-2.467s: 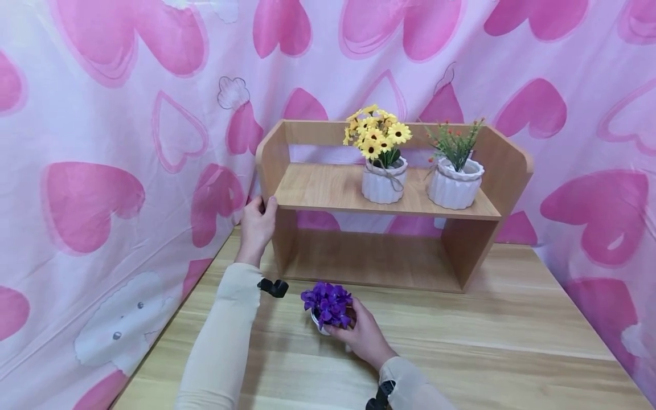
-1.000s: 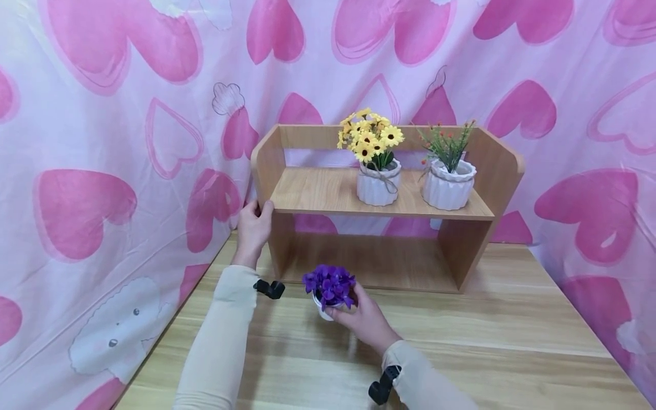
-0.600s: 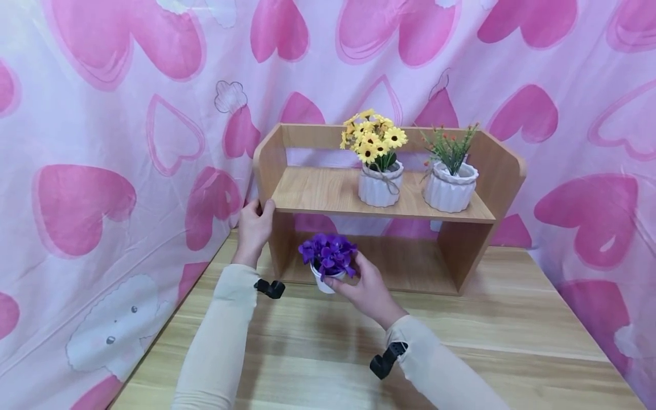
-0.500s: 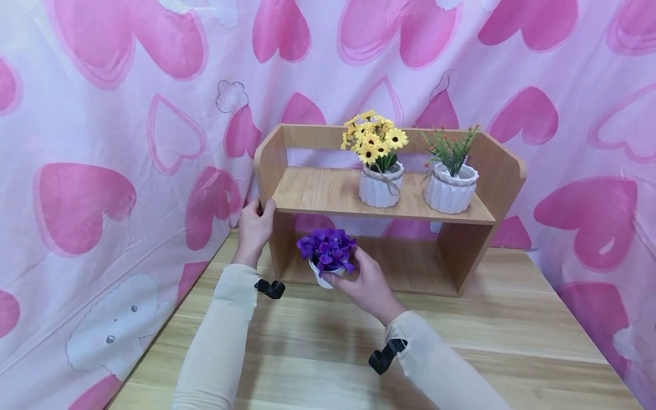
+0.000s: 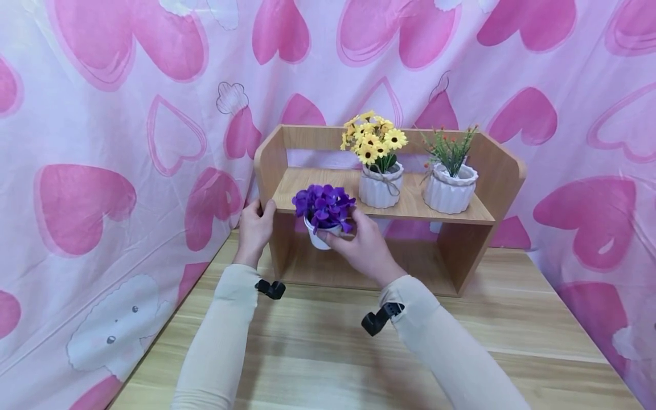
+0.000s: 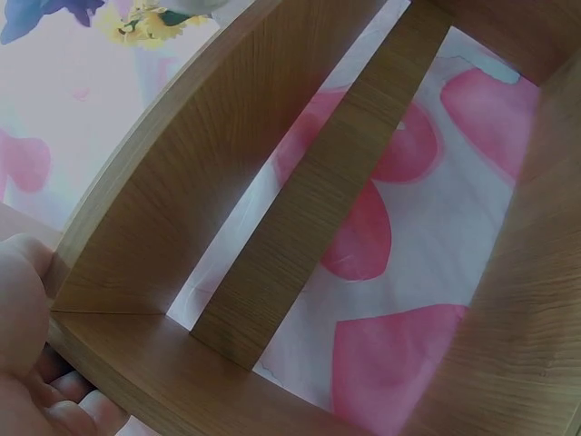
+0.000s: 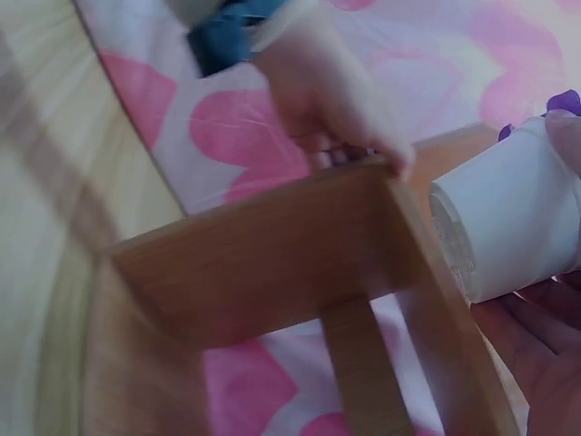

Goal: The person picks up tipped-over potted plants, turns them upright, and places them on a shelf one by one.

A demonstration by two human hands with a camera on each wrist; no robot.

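My right hand [image 5: 359, 245] grips a small white pot of purple flowers [image 5: 324, 212] and holds it in the air at the front edge of the shelf board, near its left end. The right wrist view shows the white pot [image 7: 508, 227] resting in my fingers [image 7: 545, 354]. My left hand [image 5: 255, 225] grips the left side panel of the wooden shelf unit [image 5: 269, 165]; its fingers [image 6: 27, 363] wrap the panel edge in the left wrist view. A yellow flower pot [image 5: 378, 165] and a green plant pot [image 5: 451, 176] stand on the shelf board.
The shelf unit stands on a wooden table [image 5: 512, 330] against a pink heart-patterned curtain [image 5: 102, 142]. The left part of the shelf board [image 5: 328, 182] is bare, and the space under it [image 5: 410, 262] is open.
My right hand has lifted the purple flower pot from the tabletop up to the height of the shelf board. The left hand has stayed on the side panel.
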